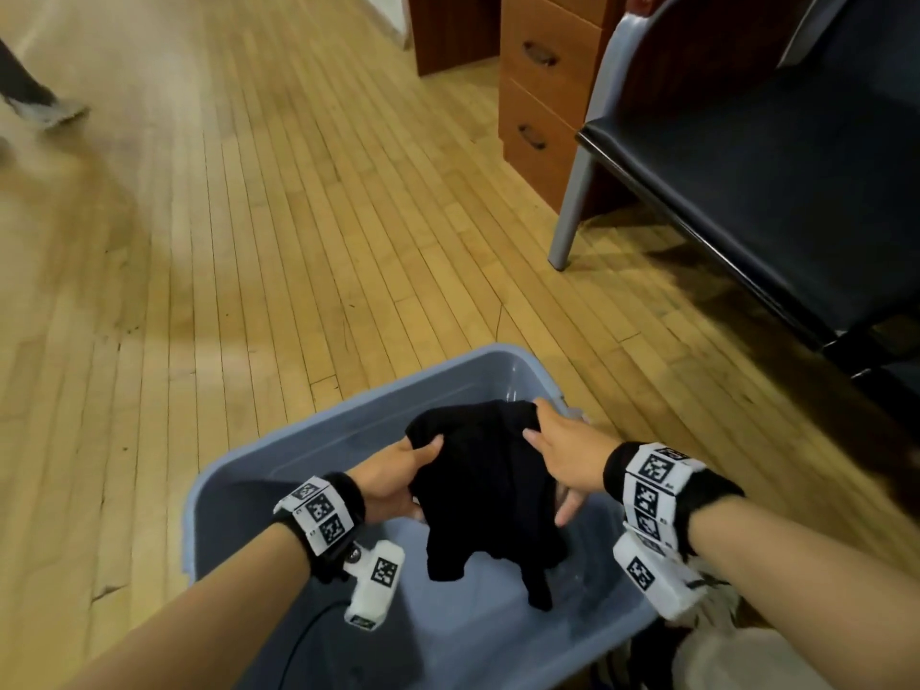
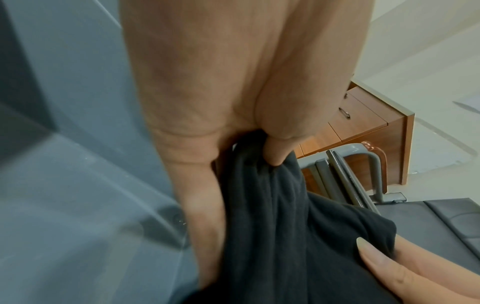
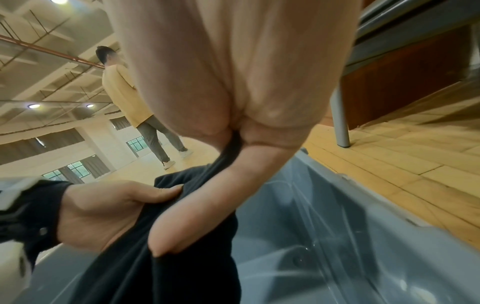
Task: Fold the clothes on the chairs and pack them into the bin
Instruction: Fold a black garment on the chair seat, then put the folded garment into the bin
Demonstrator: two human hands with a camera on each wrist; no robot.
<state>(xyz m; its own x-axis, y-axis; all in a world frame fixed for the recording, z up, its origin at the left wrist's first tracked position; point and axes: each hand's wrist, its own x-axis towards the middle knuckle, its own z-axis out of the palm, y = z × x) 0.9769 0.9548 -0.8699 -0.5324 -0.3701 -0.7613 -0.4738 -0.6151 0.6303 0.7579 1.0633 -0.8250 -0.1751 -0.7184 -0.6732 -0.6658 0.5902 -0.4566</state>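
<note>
A folded black garment point(image 1: 488, 485) hangs over the inside of the blue-grey plastic bin point(image 1: 279, 430) on the floor. My left hand point(image 1: 398, 478) grips its left edge, thumb on top and fingers underneath. My right hand point(image 1: 562, 460) holds the right edge the same way. In the left wrist view the left hand point(image 2: 228, 144) pinches bunched dark cloth point(image 2: 285, 236), with the right hand's fingers point(image 2: 405, 273) below. The right wrist view shows the right hand point(image 3: 233, 164) clamped on the garment point(image 3: 161, 257) above the bin point(image 3: 324, 236). Loose ends dangle toward the bin floor.
A dark-seated chair point(image 1: 776, 191) with a grey frame stands at the right, beside a wooden drawer unit point(image 1: 542, 97). Pale cloth point(image 1: 747, 654) lies at the lower right by the bin. Another person's foot point(image 1: 50, 109) is at the far left on the wood floor.
</note>
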